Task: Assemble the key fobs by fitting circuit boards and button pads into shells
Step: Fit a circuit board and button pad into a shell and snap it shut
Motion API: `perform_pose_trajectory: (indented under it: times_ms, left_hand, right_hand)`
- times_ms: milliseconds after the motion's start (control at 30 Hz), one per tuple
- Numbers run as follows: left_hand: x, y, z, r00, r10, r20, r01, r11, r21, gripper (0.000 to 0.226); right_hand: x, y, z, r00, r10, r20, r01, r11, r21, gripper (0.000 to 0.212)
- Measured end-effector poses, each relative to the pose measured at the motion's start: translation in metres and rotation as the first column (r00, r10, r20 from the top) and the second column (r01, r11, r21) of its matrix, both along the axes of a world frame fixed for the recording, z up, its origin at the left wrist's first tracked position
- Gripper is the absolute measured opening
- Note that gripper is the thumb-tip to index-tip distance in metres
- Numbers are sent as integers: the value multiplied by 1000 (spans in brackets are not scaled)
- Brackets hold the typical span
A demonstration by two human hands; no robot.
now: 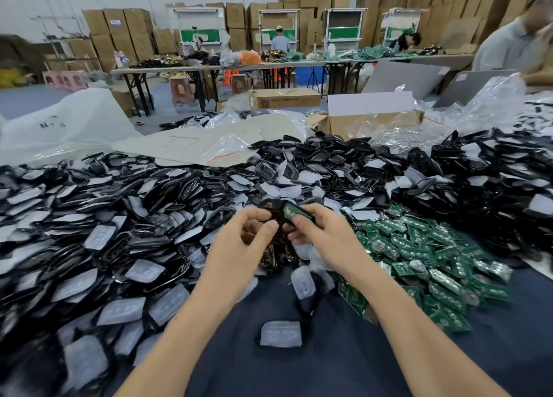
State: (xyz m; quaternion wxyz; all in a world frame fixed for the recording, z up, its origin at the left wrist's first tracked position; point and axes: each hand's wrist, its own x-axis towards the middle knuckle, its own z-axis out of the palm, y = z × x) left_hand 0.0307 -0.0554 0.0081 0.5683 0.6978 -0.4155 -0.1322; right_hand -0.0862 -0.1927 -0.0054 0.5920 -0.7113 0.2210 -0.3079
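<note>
Head view: our left hand (pixel 239 241) curls round 1 black shell (pixel 267 206), thumb and forefinger at its edge. Our right hand (pixel 324 235) pinches 1 green circuit board (pixel 294 211) just over it. We judge the board light, stiff and fragile, best held by its edges. Beside us lie 2 heaps, green boards (pixel 419 253) on the right and shells with button pads (pixel 119 217) on the left, too many to count.
</note>
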Motion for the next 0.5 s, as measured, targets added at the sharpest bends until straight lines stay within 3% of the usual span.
perform_pose_trajectory:
  times_ms: [100,167,233,367,500]
  left_hand:
    - [1,25,10,926,-291,241,206,923,326,4]
    - [-4,37,13,831,-483,276,273,787,554,10]
    - [-10,43,13,771,-576,274,268,682,680,25]
    - [-17,48,14,733,-636,240,238,571,786,40]
    - [-22,52,11,707,-663,245,245,555,794,26]
  right_hand:
    - [-9,3,10,991,-68,115,58,995,84,15]
    - [-16,7,14,978,-99,181,71,985,155,13]
    - [-22,9,16,971,-124,203,83,976,201,15]
    - [-33,12,19,964,-164,208,108,960,259,16]
    - [-41,12,18,958,-204,202,136,942,307,18]
